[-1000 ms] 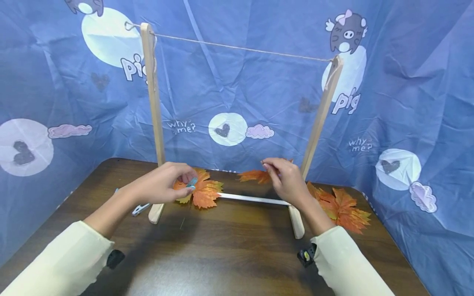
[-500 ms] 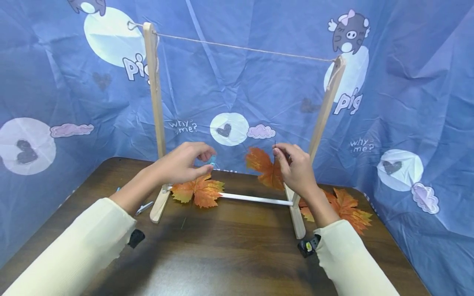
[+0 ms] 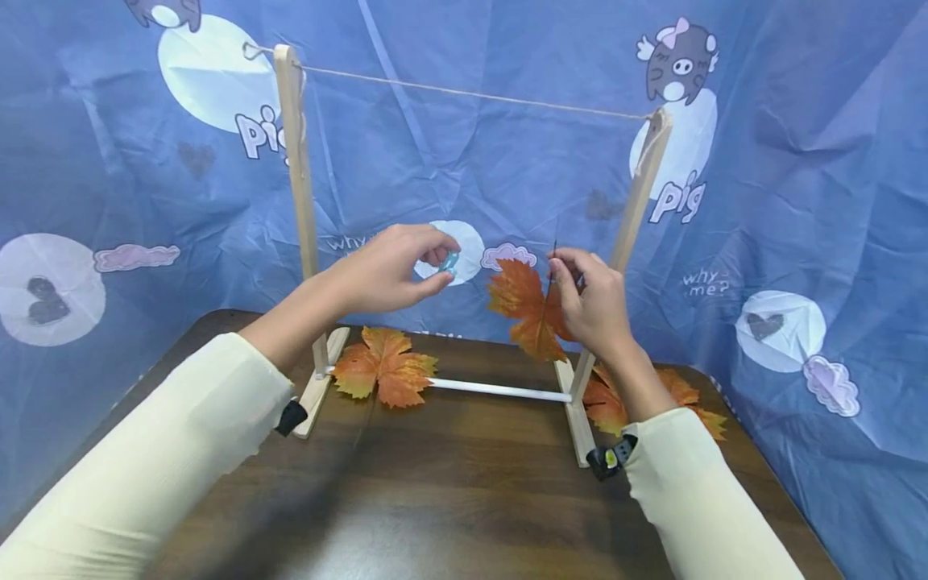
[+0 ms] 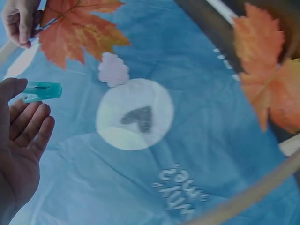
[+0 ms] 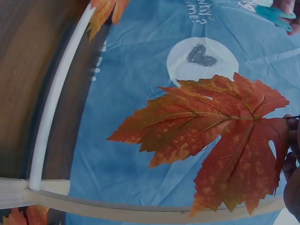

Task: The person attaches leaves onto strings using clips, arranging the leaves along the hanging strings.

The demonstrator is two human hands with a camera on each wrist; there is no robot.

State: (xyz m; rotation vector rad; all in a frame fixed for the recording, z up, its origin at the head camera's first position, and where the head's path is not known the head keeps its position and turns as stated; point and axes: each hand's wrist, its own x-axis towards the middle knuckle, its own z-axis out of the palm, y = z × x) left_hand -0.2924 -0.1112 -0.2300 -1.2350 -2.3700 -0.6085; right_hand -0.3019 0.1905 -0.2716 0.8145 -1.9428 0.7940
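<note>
— Nearest, two pale sleeves (image 3: 145, 467) stretch in over the brown table (image 3: 449, 499), and both hands are up!

— What's the left hand (image 3: 395, 274) got?

— A teal clip (image 3: 449, 262), pinched at the thumb. It has swung up and rightward in the last second.

— And the right hand (image 3: 596, 302)?

— Thumb and fingers pinched together on the stem (image 3: 555, 240) of an orange leaf (image 5: 239, 131). That leaf was down low; now it hangs well off the table, just left of the hand.

— So what does that change?

— Clip and leaf are near each other now, still apart. I'd judge the lifting done and the clipping not: the clip's free end bites nothing.

— Farther in?

— A second leaf (image 3: 384, 366) overlaps the white rod (image 3: 500, 391) at left; another leaf (image 3: 605, 399) lies right, partly hidden.

— And farthest?

— Wooden posts (image 3: 297, 161) with a cord (image 3: 464, 93) strung between, then the blue backdrop (image 3: 507, 161).
</note>
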